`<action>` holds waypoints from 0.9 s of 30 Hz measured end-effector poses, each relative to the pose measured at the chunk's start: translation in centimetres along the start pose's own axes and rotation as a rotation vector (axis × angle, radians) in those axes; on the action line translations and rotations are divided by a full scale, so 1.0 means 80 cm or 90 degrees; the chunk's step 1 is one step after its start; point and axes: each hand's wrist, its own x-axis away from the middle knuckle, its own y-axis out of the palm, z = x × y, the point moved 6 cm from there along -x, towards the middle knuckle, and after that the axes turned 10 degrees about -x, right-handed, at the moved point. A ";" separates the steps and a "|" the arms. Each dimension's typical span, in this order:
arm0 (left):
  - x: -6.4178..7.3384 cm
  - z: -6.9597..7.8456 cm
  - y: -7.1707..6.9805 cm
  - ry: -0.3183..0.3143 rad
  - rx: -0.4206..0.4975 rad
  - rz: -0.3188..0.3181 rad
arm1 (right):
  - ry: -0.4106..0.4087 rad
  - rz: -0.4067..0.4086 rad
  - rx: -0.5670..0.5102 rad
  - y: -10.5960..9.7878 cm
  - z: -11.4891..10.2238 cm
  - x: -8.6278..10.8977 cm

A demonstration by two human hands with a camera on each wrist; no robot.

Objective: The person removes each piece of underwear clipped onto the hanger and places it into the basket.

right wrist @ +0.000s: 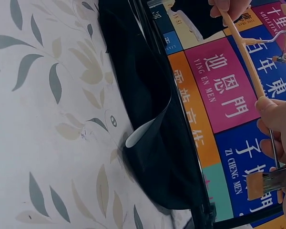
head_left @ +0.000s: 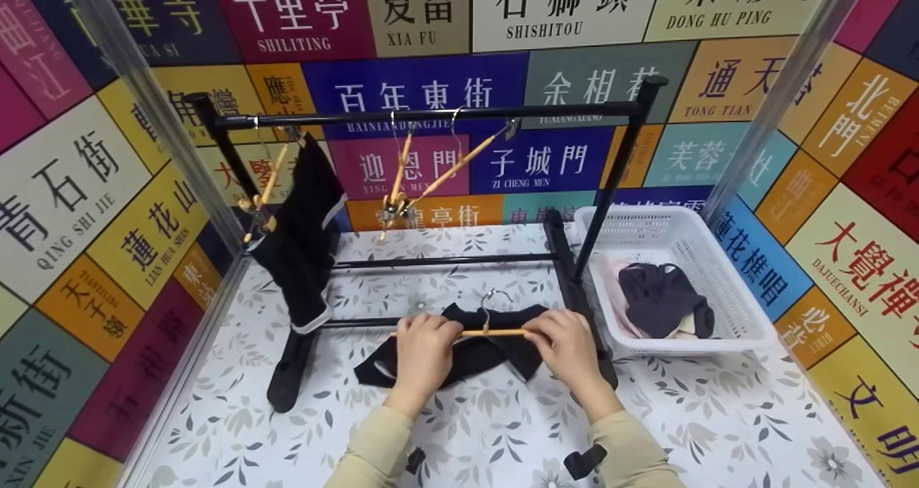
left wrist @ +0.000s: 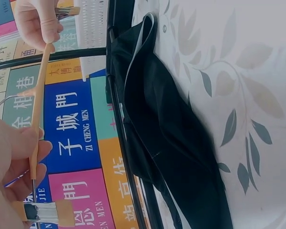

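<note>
My left hand [head_left: 425, 352] and right hand [head_left: 566, 346] pinch the two ends of a wooden clip hanger [head_left: 495, 332], held level with its metal hook upward. Metal clips with wooden pads sit at its ends, one clip [left wrist: 46, 213] below the left fingers in the left wrist view and another clip [right wrist: 267, 183] by the right fingers in the right wrist view. Beneath the hanger, a black garment [head_left: 380, 364] with a pale inner edge lies loosely folded on the table. The wrist views show a gap between garment and hanger.
A black clothes rack [head_left: 431, 117] stands behind the hands. Black trousers [head_left: 298, 258] with white hems hang at its left, and empty wooden hangers [head_left: 459, 165] hang near the middle. At right, a white basket [head_left: 739, 294] contains dark clothing [head_left: 657, 298] and paler cloth.
</note>
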 end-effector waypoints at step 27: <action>0.014 -0.010 0.003 -0.137 0.001 -0.050 | -0.051 -0.004 -0.049 0.003 -0.008 -0.002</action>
